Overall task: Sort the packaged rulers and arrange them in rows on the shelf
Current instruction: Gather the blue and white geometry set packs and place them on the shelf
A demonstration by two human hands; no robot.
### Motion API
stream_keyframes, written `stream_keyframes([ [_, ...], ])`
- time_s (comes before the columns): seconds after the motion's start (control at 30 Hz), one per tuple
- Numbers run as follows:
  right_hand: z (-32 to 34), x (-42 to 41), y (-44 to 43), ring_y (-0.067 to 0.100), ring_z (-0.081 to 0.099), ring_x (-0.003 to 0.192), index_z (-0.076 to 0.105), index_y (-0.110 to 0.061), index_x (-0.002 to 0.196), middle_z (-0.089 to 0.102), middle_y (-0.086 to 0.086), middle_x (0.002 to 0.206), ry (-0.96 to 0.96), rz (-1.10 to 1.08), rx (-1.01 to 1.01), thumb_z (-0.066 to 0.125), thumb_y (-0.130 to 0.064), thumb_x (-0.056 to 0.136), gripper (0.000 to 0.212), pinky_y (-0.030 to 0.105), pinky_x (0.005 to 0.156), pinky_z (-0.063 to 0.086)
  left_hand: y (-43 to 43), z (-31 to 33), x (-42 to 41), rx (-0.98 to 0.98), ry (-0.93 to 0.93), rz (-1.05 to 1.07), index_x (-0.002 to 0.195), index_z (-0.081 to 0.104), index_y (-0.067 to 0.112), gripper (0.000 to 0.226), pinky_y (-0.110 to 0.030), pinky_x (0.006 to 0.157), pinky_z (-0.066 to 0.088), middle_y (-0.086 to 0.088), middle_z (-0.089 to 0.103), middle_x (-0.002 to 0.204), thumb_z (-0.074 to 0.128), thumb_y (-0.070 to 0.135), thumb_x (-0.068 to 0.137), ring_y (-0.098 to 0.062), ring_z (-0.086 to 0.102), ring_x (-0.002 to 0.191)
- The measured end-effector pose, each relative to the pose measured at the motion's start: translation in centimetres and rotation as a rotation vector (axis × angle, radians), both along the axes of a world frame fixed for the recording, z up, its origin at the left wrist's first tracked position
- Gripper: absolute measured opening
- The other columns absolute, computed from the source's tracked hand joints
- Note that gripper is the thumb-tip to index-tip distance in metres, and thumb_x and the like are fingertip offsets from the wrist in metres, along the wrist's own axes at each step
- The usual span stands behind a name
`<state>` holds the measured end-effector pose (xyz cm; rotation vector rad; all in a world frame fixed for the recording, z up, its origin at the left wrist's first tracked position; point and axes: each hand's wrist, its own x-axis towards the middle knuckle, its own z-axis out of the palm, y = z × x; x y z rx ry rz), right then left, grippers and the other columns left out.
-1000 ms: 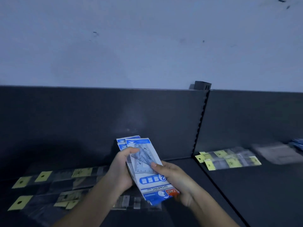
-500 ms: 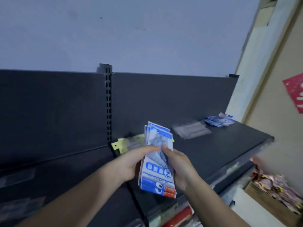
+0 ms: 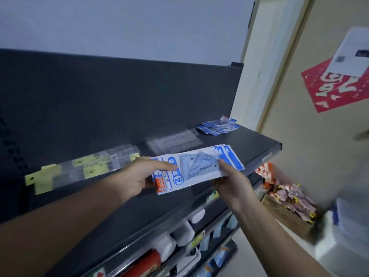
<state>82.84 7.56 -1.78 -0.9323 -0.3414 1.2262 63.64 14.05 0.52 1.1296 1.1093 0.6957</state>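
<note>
Partly done: yellow-tagged rulers [image 3: 89, 170], clear packs [image 3: 175, 141] and blue pile [image 3: 218, 126] lie on shelf [image 3: 251, 140]. Blue stack [image 3: 199, 168] unplaced: left hand [image 3: 143, 176], right hand [image 3: 233, 182] pinch its ends, fingers [image 3: 165, 166] curled.

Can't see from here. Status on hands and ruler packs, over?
Left hand, right hand both grip blue ruler packs above the shelf. Matching blue pile at its right end. Nothing in the way.

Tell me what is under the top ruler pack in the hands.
More blue packs peek out at its right end; their count is covered. The left hand and right hand grip them above the dark shelf.
</note>
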Motion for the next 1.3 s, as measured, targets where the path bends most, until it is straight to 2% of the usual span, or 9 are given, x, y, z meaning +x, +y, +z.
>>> stream_keyframes([
  [0.1, -0.3, 3.6, 2.3, 0.021, 0.066, 0.079, 0.062, -0.003, 0.099, 0.069, 0.011, 0.089, 0.058, -0.060, 0.004, 0.056, -0.013, 0.091, 0.014, 0.027, 0.057, 0.058, 2.8, -0.4, 3.8, -0.094, -0.083, 0.054, 0.094, 0.071, 0.006, 0.024, -0.038, 0.071, 0.058, -0.016, 0.073, 0.088, 0.076, 0.006, 0.071, -0.023, 0.070, 0.069],
  [0.27, -0.2, 10.2, 7.7, 0.020, 0.068, 0.069, 0.062, -0.007, 0.093, 0.069, 0.011, 0.086, -0.091, 0.013, -0.093, 0.056, -0.016, 0.092, 0.011, 0.027, 0.050, 0.057, 8.3, -0.8, 8.9, -0.187, -0.132, 0.120, 0.086, 0.067, 0.005, 0.010, -0.034, 0.047, 0.057, -0.012, 0.072, 0.065, 0.071, 0.003, 0.077, -0.021, 0.068, 0.051],
  [0.47, 0.0, 16.1, 15.2, 0.019, 0.070, 0.060, 0.063, -0.004, 0.092, 0.073, 0.010, 0.074, -0.188, 0.114, -0.175, 0.058, -0.014, 0.089, 0.012, 0.027, 0.048, 0.054, 14.7, -1.1, 14.3, -0.209, -0.164, 0.137, 0.109, 0.064, 0.001, 0.024, -0.040, 0.076, 0.055, -0.018, 0.071, 0.100, 0.063, 0.007, 0.086, -0.030, 0.068, 0.090],
  [0.63, -0.5, 21.4, 19.5, 0.024, 0.062, 0.068, 0.059, -0.002, 0.092, 0.066, 0.015, 0.082, -0.197, 0.144, -0.268, 0.057, -0.012, 0.090, 0.010, 0.027, 0.046, 0.054, 17.6, -1.3, 18.7, -0.247, -0.262, 0.140, 0.106, 0.063, 0.001, 0.019, -0.035, 0.073, 0.056, -0.017, 0.072, 0.097, 0.058, 0.002, 0.087, -0.026, 0.070, 0.088],
  [0.73, 0.0, 24.5, 22.6, 0.020, 0.059, 0.060, 0.058, -0.003, 0.093, 0.064, 0.013, 0.081, -0.289, 0.192, -0.281, 0.055, -0.011, 0.089, 0.009, 0.023, 0.042, 0.050, 19.4, -1.3, 21.4, -0.255, -0.315, 0.159, 0.099, 0.064, 0.001, 0.016, -0.030, 0.061, 0.059, -0.015, 0.073, 0.087, 0.052, -0.004, 0.089, -0.023, 0.071, 0.072],
  [0.9, 1.3, 28.7, 28.5, 0.012, 0.058, 0.046, 0.057, -0.007, 0.099, 0.062, 0.009, 0.078, -0.373, 0.240, -0.182, 0.051, -0.011, 0.089, 0.013, 0.017, 0.039, 0.043, 23.2, -1.1, 26.4, -0.181, -0.348, 0.328, 0.099, 0.061, 0.002, 0.020, -0.032, 0.061, 0.057, -0.013, 0.068, 0.089, 0.045, -0.008, 0.090, -0.023, 0.064, 0.078],
  [1.0, 1.9, 31.1, 32.3, 0.018, 0.057, 0.059, 0.057, -0.006, 0.094, 0.061, 0.010, 0.080, -0.512, 0.200, -0.143, 0.052, -0.011, 0.088, 0.009, 0.017, 0.043, 0.045, 25.9, -0.8, 29.5, -0.083, -0.314, 0.438, 0.121, 0.052, 0.000, 0.032, -0.037, 0.067, 0.056, -0.016, 0.066, 0.098, 0.050, -0.005, 0.089, -0.024, 0.064, 0.079],
  [1.13, 0.5, 34.4, 36.3, 0.026, 0.060, 0.090, 0.056, -0.006, 0.111, 0.060, 0.007, 0.098, -0.975, 0.166, -0.171, 0.062, -0.027, 0.075, 0.042, 0.031, 0.079, 0.051, 28.2, -1.1, 32.0, -0.046, -0.279, 0.604, 0.139, 0.037, 0.006, 0.059, -0.026, 0.050, 0.048, -0.013, 0.062, 0.094, 0.061, 0.011, 0.085, -0.021, 0.061, 0.071],
  [1.3, -1.1, 36.4, 39.2, 0.010, 0.056, 0.078, 0.053, -0.010, 0.112, 0.059, 0.004, 0.101, -1.046, 0.357, -0.036, 0.051, -0.012, 0.092, 0.020, 0.008, 0.048, 0.042, 28.5, -2.0, 33.2, -0.063, -0.232, 0.649, 0.140, 0.035, 0.004, 0.061, -0.034, 0.071, 0.052, -0.016, 0.057, 0.122, 0.060, 0.022, 0.087, -0.027, 0.060, 0.100],
])
